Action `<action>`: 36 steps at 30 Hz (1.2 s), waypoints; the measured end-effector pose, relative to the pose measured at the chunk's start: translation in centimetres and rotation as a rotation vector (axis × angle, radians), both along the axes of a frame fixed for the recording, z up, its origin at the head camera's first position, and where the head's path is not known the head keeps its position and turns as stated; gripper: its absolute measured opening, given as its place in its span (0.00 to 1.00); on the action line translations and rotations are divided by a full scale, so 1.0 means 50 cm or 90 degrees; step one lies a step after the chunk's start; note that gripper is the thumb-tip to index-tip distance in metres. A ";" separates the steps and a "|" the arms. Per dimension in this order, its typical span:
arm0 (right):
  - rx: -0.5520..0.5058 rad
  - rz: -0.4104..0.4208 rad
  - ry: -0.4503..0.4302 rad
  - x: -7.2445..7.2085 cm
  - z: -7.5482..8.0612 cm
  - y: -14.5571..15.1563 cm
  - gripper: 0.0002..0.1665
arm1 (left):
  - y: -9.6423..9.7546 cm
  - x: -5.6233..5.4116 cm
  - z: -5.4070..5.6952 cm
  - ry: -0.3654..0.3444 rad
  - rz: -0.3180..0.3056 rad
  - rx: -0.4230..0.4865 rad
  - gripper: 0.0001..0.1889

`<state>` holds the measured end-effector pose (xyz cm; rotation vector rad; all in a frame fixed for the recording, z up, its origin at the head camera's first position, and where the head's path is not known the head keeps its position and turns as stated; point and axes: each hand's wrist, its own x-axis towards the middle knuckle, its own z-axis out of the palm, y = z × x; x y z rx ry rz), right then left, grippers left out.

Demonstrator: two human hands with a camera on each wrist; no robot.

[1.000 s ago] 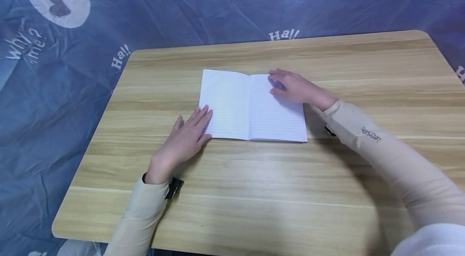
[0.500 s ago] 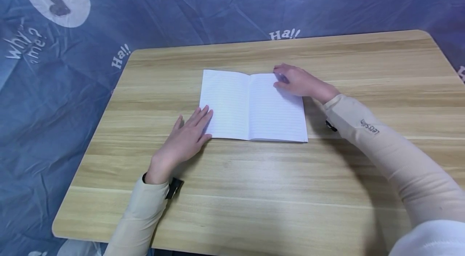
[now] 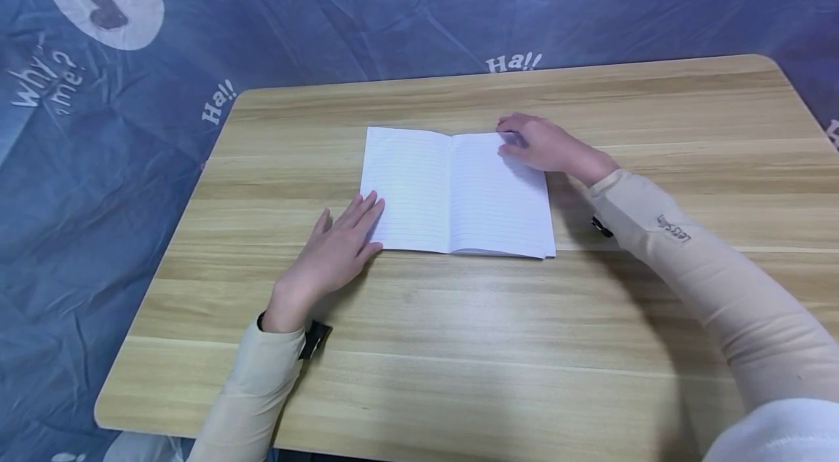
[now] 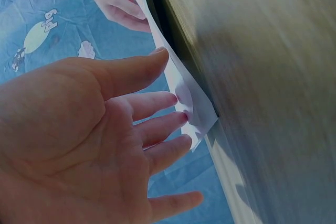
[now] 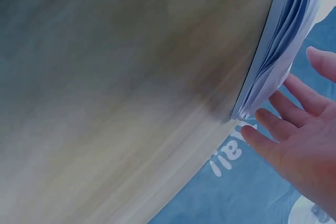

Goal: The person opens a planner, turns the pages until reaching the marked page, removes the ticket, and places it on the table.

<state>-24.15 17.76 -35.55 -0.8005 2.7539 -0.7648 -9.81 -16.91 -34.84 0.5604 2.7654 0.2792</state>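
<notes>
An exercise book with ruled white pages point(image 3: 409, 185) lies spread flat in the head view. The left hand point(image 3: 334, 251) rests its straight fingers on the lower left corner of the left page; the left wrist view shows this hand point(image 4: 121, 129) with fingers spread against the paper. At the upper right corner of the right page, the right hand point(image 3: 544, 145) touches the paper with its fingertips. From the right wrist, this hand point(image 5: 302, 121) has its thumb apart from the fingers, which meet the edge of several fanned leaves point(image 5: 283, 45). The top leaf's lower corner sits slightly off the ones beneath.
The book lies on a wooden table point(image 3: 459, 360) with rounded corners. Behind and to the left hangs a blue printed cloth point(image 3: 314, 10). A dark strap piece point(image 3: 316, 339) shows under the left sleeve.
The right hand has slid up and right to the page's upper corner. The top right leaf has shifted slightly at its lower corner. The left hand stays in place.
</notes>
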 end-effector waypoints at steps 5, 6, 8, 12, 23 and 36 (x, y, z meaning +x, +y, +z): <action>-0.023 -0.030 -0.030 0.003 0.014 0.012 0.24 | 0.000 0.000 -0.002 0.001 0.002 0.000 0.35; -0.029 -0.038 -0.038 0.003 0.017 0.015 0.24 | 0.000 0.000 -0.002 0.000 0.002 -0.001 0.35; -0.044 -0.062 -0.053 0.005 0.020 0.023 0.23 | 0.000 -0.001 -0.002 -0.001 0.002 0.000 0.35; -0.099 -0.112 -0.079 0.011 0.024 0.037 0.20 | 0.000 -0.001 -0.003 -0.001 0.001 -0.002 0.35; -0.248 -0.235 -0.189 0.044 0.012 0.068 0.26 | 0.001 0.001 0.000 -0.001 -0.001 -0.005 0.35; -0.357 -0.247 -0.255 0.113 0.018 0.078 0.29 | 0.002 0.001 0.002 -0.007 0.005 -0.003 0.34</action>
